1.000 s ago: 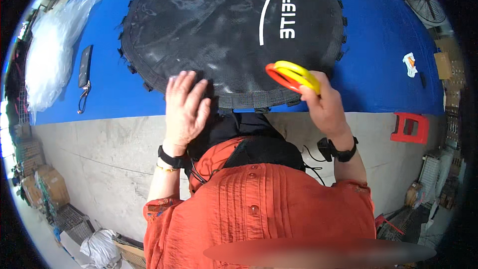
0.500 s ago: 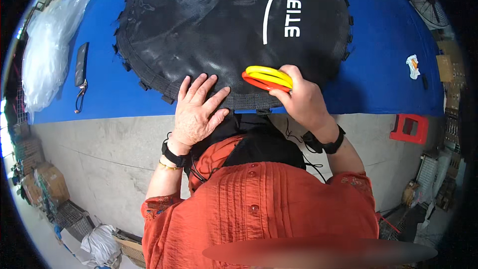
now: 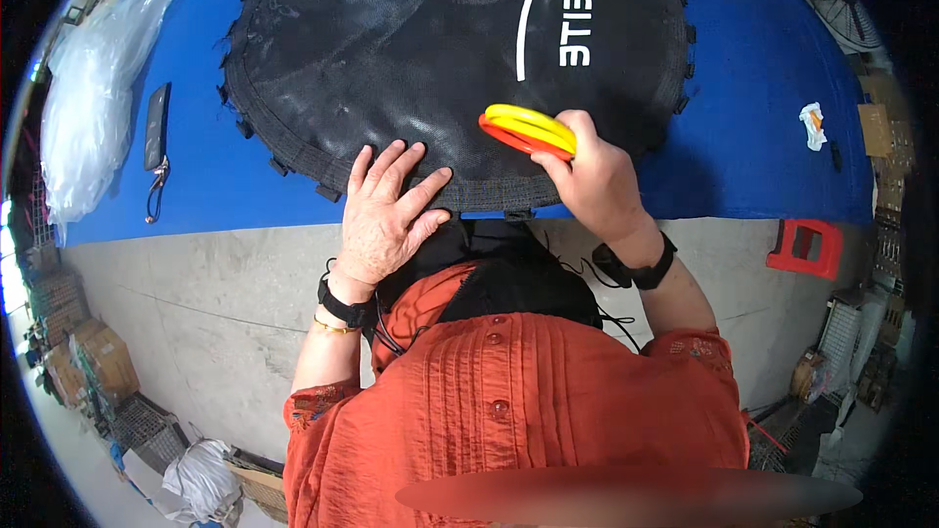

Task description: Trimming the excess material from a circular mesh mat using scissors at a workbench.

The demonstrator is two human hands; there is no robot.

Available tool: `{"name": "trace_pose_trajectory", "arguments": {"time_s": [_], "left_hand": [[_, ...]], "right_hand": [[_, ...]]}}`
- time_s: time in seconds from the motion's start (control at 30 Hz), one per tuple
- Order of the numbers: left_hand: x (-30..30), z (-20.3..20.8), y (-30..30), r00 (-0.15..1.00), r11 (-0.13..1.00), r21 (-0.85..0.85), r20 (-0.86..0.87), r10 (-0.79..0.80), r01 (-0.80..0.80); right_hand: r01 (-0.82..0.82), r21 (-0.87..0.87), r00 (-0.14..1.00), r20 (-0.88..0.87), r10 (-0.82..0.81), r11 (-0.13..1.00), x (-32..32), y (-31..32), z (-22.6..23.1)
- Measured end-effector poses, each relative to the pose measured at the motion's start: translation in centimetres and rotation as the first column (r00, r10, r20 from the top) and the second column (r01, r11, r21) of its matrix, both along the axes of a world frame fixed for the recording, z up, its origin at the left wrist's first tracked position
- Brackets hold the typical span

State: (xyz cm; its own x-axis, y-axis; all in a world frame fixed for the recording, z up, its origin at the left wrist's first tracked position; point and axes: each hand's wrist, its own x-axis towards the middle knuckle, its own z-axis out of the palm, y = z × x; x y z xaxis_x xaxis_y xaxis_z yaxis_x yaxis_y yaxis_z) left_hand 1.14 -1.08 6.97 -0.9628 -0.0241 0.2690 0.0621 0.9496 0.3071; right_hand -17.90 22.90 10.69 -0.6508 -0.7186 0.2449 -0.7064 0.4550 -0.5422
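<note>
A round black mesh mat [image 3: 421, 68] with a stitched webbing border and small loops round its rim lies on the blue table. White printing runs down its right part. My left hand [image 3: 386, 210] rests flat on the mat's near edge, fingers spread, holding nothing. My right hand [image 3: 602, 176] grips a stack of thin plastic rings by one side, above the mat's near right part. A yellow ring [image 3: 514, 114] is uppermost, with a red ring [image 3: 499, 135] beneath; the exact number of rings is unclear. My fingers cover their right end.
Clear plastic wrap [image 3: 93, 117] and a dark phone-like case [image 3: 156, 127] with a strap lie on the left of the blue table [image 3: 210, 200]. A crumpled white wrapper [image 3: 812, 127] is at the right. Beyond the near edge stand a red stool [image 3: 804, 249] and cardboard boxes [image 3: 103, 362].
My right hand has lifted slightly and tilted the rings, their left end moving farther from me. My left hand keeps its place on the mat.
</note>
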Motion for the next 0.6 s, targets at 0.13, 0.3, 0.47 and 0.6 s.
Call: {"name": "trace_pose_trajectory", "arguments": {"time_s": [0.13,0.3,0.47,0.6], "left_hand": [[0.0,-0.1,0.1,1.0,1.0,0.017,0.004,-0.002,0.002],[0.0,0.0,0.1,1.0,1.0,0.0,-0.007,0.001,-0.001],[-0.1,-0.1,0.0,1.0,1.0,0.007,-0.011,-0.002,0.002],[-0.1,0.0,0.1,1.0,1.0,0.012,-0.017,0.003,-0.003]], "right_hand": [[-0.059,0.013,0.998,-0.015,0.059,0.998,0.4,0.4,0.5],[-0.053,0.05,0.998,-0.016,0.054,0.997,1.2,-0.2,0.6],[0.002,0.016,0.997,-0.073,-0.001,1.0,0.5,-0.8,0.1],[-0.056,0.024,0.997,-0.048,0.057,0.998,1.8,-0.6,0.7]]}}
